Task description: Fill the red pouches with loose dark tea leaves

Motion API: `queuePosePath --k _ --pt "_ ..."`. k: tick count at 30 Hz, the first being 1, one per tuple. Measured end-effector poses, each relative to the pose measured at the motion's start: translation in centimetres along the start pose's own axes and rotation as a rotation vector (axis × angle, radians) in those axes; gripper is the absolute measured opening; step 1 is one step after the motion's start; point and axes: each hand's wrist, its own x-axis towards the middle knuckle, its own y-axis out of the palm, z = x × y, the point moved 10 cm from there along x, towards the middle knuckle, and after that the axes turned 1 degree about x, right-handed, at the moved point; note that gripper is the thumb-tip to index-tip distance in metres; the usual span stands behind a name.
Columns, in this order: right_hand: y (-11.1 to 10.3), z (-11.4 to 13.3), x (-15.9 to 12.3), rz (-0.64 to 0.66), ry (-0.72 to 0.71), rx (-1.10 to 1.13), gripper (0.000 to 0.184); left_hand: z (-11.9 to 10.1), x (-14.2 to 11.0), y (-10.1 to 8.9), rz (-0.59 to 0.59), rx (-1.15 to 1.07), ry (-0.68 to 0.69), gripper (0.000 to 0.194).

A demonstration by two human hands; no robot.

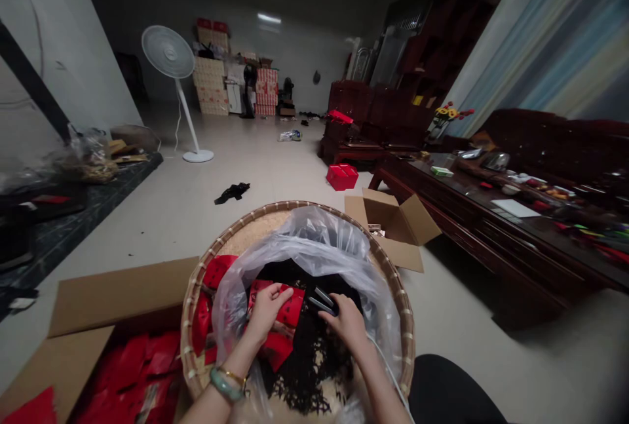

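My left hand (269, 309), with a green bangle and a gold bracelet at the wrist, pinches a flat red packet (293, 309) with dark print. My right hand (348, 322) is closed around a black two-jawed clamp-like tool (322, 299), its jaws apart and pointing at the packet's right side without visibly touching it. Both hands are over an opened clear plastic bag (314, 247) of dark, shredded dry material (314, 371). The bag sits in a round woven bamboo tray (405, 319). More red packets (216, 273) lie at the tray's left side.
An open carton (128, 289) full of red packets stands at lower left. Another open carton (393, 221) is beyond the tray, near a red box (343, 177). A dark wooden table (472, 214) runs along the right. A white fan (170, 54) stands farther back.
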Motion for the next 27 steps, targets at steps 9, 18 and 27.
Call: queuePosePath --k 9,18,27 --pt "-0.6 5.5 -0.1 -0.101 -0.034 0.556 0.029 -1.3 -1.0 1.5 -0.026 0.117 0.111 0.035" --pt "1.5 6.7 -0.8 0.063 0.057 0.759 0.03 0.9 -1.6 2.1 0.079 -0.056 -0.054 0.037" --pt "0.2 2.5 -0.4 -0.062 0.068 0.418 0.045 2.4 -2.9 4.3 0.389 -0.017 -0.172 0.049"
